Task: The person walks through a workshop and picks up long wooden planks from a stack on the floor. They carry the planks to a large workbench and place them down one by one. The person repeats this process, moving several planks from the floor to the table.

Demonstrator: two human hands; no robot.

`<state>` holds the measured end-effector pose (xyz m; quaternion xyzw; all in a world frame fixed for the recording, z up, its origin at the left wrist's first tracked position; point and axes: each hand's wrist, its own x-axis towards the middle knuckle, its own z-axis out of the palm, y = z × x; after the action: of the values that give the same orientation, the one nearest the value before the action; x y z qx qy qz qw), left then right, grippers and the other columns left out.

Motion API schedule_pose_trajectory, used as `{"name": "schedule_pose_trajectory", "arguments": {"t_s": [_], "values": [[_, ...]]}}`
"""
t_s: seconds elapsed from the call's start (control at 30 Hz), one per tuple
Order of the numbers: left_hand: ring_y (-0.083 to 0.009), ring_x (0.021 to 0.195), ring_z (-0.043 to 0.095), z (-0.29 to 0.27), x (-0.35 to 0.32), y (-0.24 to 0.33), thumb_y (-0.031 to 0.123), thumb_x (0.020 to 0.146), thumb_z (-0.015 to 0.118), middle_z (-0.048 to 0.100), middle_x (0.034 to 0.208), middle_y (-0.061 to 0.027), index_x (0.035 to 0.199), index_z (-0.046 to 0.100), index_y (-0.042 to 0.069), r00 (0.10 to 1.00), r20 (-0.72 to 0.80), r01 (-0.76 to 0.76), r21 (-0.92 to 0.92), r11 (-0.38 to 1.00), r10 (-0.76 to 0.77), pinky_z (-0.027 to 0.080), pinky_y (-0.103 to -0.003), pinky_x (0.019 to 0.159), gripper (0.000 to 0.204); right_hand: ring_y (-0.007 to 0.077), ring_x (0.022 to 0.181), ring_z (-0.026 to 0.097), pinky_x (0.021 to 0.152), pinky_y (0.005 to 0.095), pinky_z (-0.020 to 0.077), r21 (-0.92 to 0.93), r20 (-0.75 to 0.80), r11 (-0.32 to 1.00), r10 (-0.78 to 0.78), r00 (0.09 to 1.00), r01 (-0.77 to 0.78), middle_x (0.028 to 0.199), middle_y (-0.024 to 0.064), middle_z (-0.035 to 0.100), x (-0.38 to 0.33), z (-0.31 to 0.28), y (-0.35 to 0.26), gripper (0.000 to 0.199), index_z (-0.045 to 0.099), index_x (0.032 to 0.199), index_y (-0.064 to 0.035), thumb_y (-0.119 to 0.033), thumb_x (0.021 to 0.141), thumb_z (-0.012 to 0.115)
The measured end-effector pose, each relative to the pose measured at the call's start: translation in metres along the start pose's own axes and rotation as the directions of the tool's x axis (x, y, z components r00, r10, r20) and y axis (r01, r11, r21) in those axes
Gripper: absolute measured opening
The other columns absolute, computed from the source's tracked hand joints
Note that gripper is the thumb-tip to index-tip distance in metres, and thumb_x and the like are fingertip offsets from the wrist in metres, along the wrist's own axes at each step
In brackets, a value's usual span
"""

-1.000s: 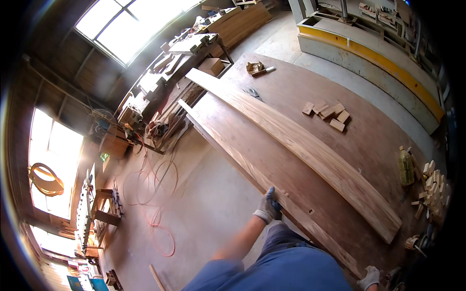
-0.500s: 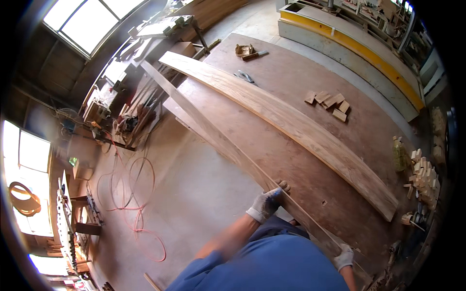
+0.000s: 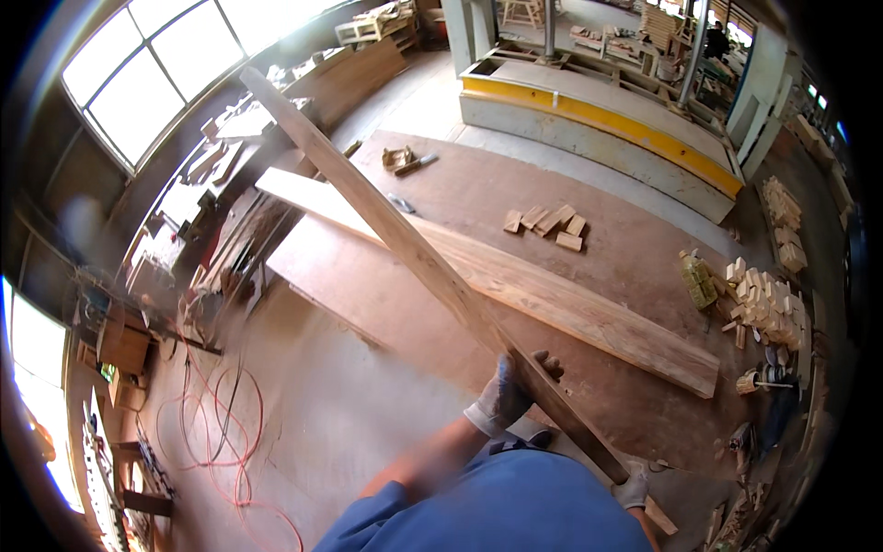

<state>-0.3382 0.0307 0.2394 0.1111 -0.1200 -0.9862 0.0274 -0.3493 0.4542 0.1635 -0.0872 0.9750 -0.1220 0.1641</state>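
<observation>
**Long board held over the work table**

A wide plank lies flat on the brown table, with small wood blocks beyond it and a heap of offcuts at the right edge. Red cable loops on the floor (left side). The long board slants across above the plank. The left hand, gloved, wraps around it; the right hand grips its near end.

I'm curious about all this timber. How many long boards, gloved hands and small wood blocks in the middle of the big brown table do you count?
Long boards: 2, the lifted narrow board and the wide plank
Gloved hands: 2, left hand, right hand
Small wood blocks: 5
Total: 9
</observation>
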Motion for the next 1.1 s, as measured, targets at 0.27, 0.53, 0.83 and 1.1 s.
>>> {"name": "schedule_pose_trajectory", "arguments": {"t_s": [0.27,0.53,0.83,1.1], "values": [[-0.0337,0.089,0.058,0.055,0.05,0.019,0.097,0.065,0.049,0.057,0.1,-0.0171,0.127,0.046,-0.007,0.994,-0.058,-0.095,-0.062,0.994,0.091,0.05,-0.053,0.087,0.122,0.037,0.099,0.058,0.099,0.045,0.0439,-0.035,-0.412,0.977,-0.205,0.888,0.21,0.104,0.0182,0.058,-0.008,-0.045,-0.035,0.066,0.056,0.118,-0.0054,-0.025,0.062,0.083],[-0.0337,0.074,0.058,0.039,0.06,0.027,0.105,0.058,0.037,0.061,0.081,-0.0132,0.092,0.062,0.004,0.992,0.123,0.028,-0.107,0.994,-0.015,0.049,-0.054,0.078,0.109,0.0325,0.105,0.06,0.098,0.0455,0.0464,0.505,0.236,0.824,0.157,0.959,-0.259,0.112,0.0162,0.061,-0.017,-0.058,0.009,0.068,0.056,0.124,-0.0039,-0.038,0.071,0.08],[-0.0324,0.078,0.059,0.028,0.038,0.044,0.102,0.064,0.038,0.062,0.082,-0.0131,0.097,0.063,0.002,0.969,0.247,0.042,-0.143,0.989,-0.005,0.048,-0.052,0.088,0.108,0.0329,0.112,0.06,0.101,0.0441,0.0464,0.064,0.342,0.99,0.099,0.934,-0.128,0.123,0.0167,0.061,0.017,-0.095,-0.041,0.059,0.057,0.13,-0.0037,-0.031,0.08,0.073],[-0.0275,0.083,0.056,0.025,0.071,0.032,0.087,0.087,0.027,0.059,0.085,-0.0105,0.099,0.055,0.005,0.861,0.488,-0.057,-0.188,0.981,0.143,0.048,-0.042,0.089,0.087,0.0333,0.119,0.06,0.103,0.0429,0.0464,-0.059,0.461,0.998,-0.002,0.888,0.032,0.132,0.0171,0.062,-0.001,-0.088,-0.018,0.053,0.057,0.135,-0.0035,-0.026,0.088,0.066]]}}
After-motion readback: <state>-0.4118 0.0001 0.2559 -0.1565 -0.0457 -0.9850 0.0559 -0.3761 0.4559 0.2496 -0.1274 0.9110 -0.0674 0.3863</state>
